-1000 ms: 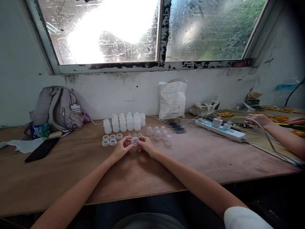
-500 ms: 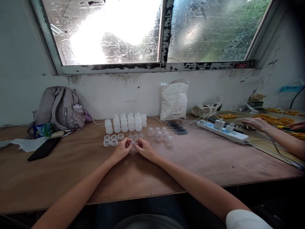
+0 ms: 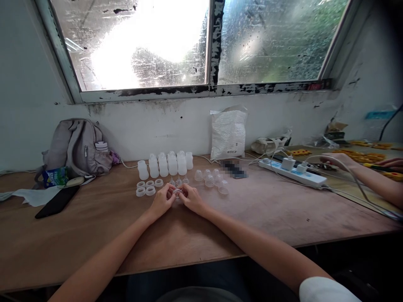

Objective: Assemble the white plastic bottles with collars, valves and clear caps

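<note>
My left hand [image 3: 163,199] and my right hand [image 3: 192,199] meet over the table, fingers pinched on a translucent bottle ring [image 3: 178,191]. A clear part shows under the ring, partly hidden by my fingers; it looks like a nipple. Just beyond my fingertips stand clear bottle nipples [image 3: 179,182]. Left of my hands lie several loose bottle rings [image 3: 150,191] in rows. Behind them stand several white baby bottles [image 3: 172,163], most with clear caps on top. Several clear dome caps [image 3: 209,181] sit to the right of my hands.
A backpack [image 3: 78,144] and a black phone [image 3: 57,202] are at the left. Against the wall stands a white plastic bag [image 3: 228,134]. A power strip [image 3: 292,174] with cables lies at the right, near another person's hand [image 3: 341,161] and yellow parts [image 3: 359,156].
Both hands stay on the ring; the fingers have shifted slightly and cover more of it, and the ring looks more tilted. The camera view has moved a little.
</note>
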### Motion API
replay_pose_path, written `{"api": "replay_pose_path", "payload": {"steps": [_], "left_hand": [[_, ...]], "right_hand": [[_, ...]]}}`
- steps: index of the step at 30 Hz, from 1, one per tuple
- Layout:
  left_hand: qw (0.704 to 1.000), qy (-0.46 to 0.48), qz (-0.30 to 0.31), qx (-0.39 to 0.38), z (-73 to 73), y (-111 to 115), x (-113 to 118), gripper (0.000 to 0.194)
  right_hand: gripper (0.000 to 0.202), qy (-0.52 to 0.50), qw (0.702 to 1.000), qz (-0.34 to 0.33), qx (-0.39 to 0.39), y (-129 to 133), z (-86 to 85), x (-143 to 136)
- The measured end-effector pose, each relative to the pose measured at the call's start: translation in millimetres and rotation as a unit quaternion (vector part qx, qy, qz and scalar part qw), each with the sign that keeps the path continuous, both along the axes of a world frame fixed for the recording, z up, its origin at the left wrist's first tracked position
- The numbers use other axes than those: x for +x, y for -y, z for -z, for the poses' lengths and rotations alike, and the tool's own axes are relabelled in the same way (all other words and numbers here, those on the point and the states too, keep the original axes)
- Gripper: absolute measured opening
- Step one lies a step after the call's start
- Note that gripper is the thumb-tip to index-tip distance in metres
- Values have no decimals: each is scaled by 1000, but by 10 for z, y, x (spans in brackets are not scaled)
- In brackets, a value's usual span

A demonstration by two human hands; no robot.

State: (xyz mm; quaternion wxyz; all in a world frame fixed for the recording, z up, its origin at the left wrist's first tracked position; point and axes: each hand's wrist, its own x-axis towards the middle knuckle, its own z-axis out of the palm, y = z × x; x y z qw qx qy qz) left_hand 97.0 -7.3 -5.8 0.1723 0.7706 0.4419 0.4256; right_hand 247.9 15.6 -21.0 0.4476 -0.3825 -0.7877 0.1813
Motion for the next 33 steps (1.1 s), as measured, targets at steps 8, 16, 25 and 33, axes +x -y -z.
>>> {"api": "replay_pose_path", "payload": {"steps": [8,16,25,33], "left_hand": [[999,-25,25,-2,19,-18,-30,26],[999,-43,-1,7,75,-100,-41,27],[997,-76,-31,14,114,-128,-49,25],[996,-83,-39,3,106,-110,-35,22]], "right_hand": [[6,-1,1000,10,0,-17,-3,-11],[19,15,999,-43,9,-106,63,3],[25,36,998,-43,10,-132,78,8],[23,24,999,-29,7,-113,65,-2]]}}
